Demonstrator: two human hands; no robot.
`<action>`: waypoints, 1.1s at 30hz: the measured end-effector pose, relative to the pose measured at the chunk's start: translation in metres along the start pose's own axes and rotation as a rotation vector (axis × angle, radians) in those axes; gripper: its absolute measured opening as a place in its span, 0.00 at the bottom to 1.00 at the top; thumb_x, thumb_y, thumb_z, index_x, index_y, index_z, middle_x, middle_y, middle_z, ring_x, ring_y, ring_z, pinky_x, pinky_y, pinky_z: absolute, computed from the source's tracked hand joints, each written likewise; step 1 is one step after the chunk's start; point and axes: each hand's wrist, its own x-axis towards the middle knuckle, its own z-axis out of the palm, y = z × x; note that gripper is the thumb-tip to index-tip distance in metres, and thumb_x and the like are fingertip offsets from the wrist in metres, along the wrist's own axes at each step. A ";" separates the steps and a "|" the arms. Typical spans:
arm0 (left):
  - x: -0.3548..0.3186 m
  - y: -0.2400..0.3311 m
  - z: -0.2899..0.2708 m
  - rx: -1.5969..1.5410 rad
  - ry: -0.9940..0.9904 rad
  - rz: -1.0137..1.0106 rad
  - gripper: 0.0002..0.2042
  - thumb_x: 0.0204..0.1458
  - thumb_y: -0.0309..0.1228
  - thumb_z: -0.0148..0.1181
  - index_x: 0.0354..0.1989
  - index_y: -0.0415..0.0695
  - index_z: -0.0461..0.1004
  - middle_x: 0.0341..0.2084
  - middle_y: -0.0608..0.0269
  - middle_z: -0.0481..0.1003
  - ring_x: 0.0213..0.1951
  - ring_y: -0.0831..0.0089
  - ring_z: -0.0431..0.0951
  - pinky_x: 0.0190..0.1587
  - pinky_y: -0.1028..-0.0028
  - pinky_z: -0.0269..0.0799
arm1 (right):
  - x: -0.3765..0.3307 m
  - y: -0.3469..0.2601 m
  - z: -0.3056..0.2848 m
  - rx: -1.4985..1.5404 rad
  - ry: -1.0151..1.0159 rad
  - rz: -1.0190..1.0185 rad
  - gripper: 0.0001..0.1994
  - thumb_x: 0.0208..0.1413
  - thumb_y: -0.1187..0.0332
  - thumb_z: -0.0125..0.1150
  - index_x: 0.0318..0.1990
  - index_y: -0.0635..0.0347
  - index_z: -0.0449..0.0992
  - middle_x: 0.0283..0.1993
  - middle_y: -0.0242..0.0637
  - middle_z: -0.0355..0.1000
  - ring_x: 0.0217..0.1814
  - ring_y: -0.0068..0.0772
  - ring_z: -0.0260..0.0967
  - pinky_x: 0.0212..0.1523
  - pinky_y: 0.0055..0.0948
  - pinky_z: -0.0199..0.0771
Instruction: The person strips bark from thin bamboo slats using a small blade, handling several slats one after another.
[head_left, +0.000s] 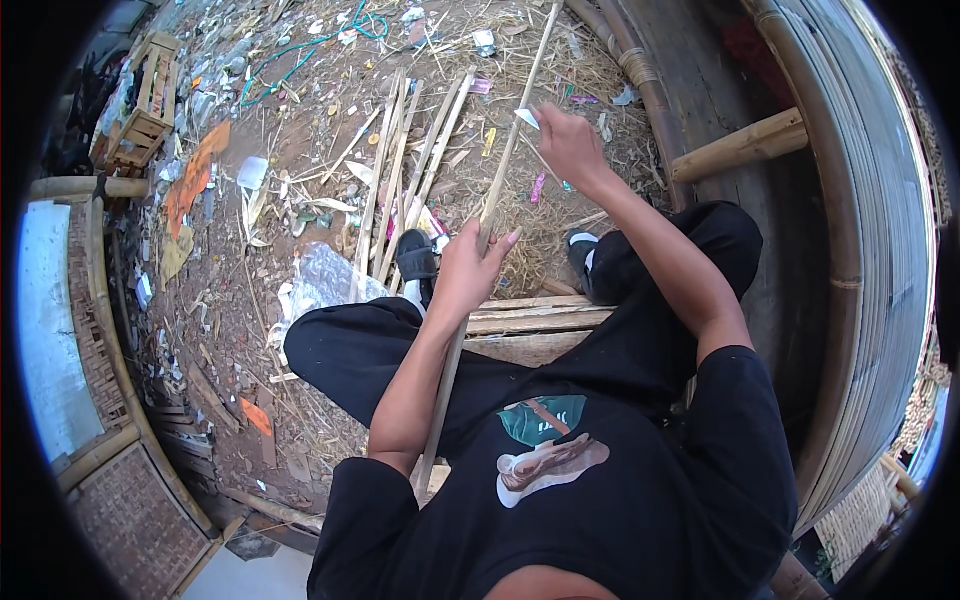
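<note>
Head view, from the left side across: a wooden crate (pixel 145 100) sits at the upper left among scattered litter, with a flattened orange wrapper (pixel 195 180) on the dirt below it, and a bundle of split bamboo strips (pixel 400 170) lies on the ground just ahead of the seated person's shoes. The left hand (pixel 470 265) is wrapped around the middle of a long bamboo stick (pixel 500 170), fingers curled shut on it with the fingertips showing on its far side; the stick runs from beside the person's left elbow, up across the lap and out past the top of the picture. Further along the same stick, the right hand (pixel 568 140) is closed on a small pale blade (pixel 527 118) whose edge lies against the stick's side. By the look of it, the step in hand is shaving or trimming the stick's upper stretch, the left hand acting as the brace. The next stroke would call for a firm hold low down, the blade kept at a shallow angle and pushed away from the body. At the right, a bamboo pole (pixel 740 145) juts from a curved woven bamboo wall (pixel 880 230).
</note>
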 end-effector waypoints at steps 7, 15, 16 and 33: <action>0.004 -0.010 0.003 0.024 0.033 0.030 0.19 0.54 0.42 0.63 0.32 0.36 0.68 0.18 0.55 0.72 0.21 0.74 0.71 0.26 0.70 0.67 | -0.043 -0.027 0.023 0.089 -0.222 -0.187 0.04 0.56 0.72 0.50 0.37 0.59 0.68 0.21 0.56 0.70 0.27 0.63 0.71 0.27 0.55 0.69; 0.003 -0.010 -0.001 -0.033 0.016 -0.082 0.20 0.55 0.44 0.63 0.31 0.37 0.68 0.16 0.62 0.68 0.19 0.77 0.67 0.24 0.73 0.64 | -0.013 -0.025 0.006 0.067 -0.070 -0.028 0.08 0.63 0.64 0.49 0.38 0.61 0.68 0.23 0.52 0.71 0.28 0.61 0.71 0.27 0.52 0.68; 0.003 -0.008 -0.002 -0.036 0.016 -0.082 0.20 0.55 0.44 0.63 0.31 0.37 0.68 0.16 0.62 0.68 0.19 0.77 0.67 0.24 0.73 0.64 | -0.010 -0.025 0.004 0.065 -0.071 -0.029 0.08 0.63 0.64 0.49 0.38 0.61 0.68 0.23 0.52 0.71 0.28 0.61 0.71 0.27 0.52 0.68; 0.004 -0.002 0.003 -0.011 -0.013 -0.033 0.18 0.56 0.41 0.62 0.35 0.35 0.69 0.19 0.57 0.72 0.22 0.73 0.71 0.29 0.70 0.67 | -0.022 -0.001 0.023 0.030 0.049 -0.310 0.15 0.58 0.73 0.54 0.52 0.59 0.75 0.34 0.44 0.75 0.33 0.46 0.76 0.30 0.37 0.74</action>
